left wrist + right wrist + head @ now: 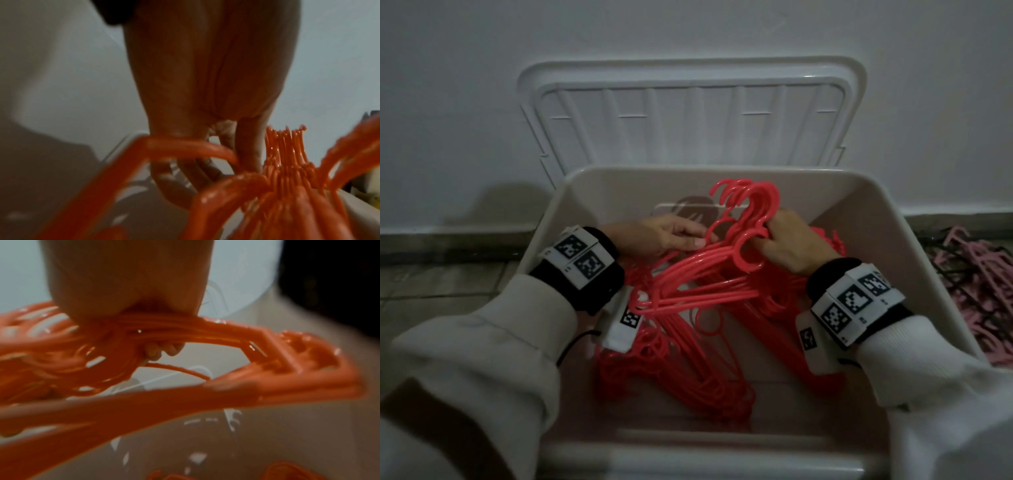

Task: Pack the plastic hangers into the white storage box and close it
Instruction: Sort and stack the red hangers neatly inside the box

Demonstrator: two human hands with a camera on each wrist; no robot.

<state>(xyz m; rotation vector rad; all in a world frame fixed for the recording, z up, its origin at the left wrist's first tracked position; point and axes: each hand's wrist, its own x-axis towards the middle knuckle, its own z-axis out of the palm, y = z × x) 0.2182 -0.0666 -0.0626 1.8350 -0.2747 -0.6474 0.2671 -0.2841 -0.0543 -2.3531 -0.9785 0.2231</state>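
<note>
The white storage box (619, 171) stands open with its lid (688, 113) leaning back on the wall. A loose pile of red plastic hangers (688, 370) lies in it. My right hand (791, 243) grips a bundle of red hangers (705, 274) by the necks, just under the hooks (750, 198), inside the box. The right wrist view shows the fingers (162, 348) curled round those necks (156, 327). My left hand (664, 236) holds the bundle's left shoulders, thumb on top. In the left wrist view the fingers (195, 170) reach under a hanger arm (185, 146).
A heap of pink hangers (976, 284) lies on the floor right of the box. A white wall rises directly behind the lid. Dark tiled floor (448, 281) shows left of the box. The light is dim.
</note>
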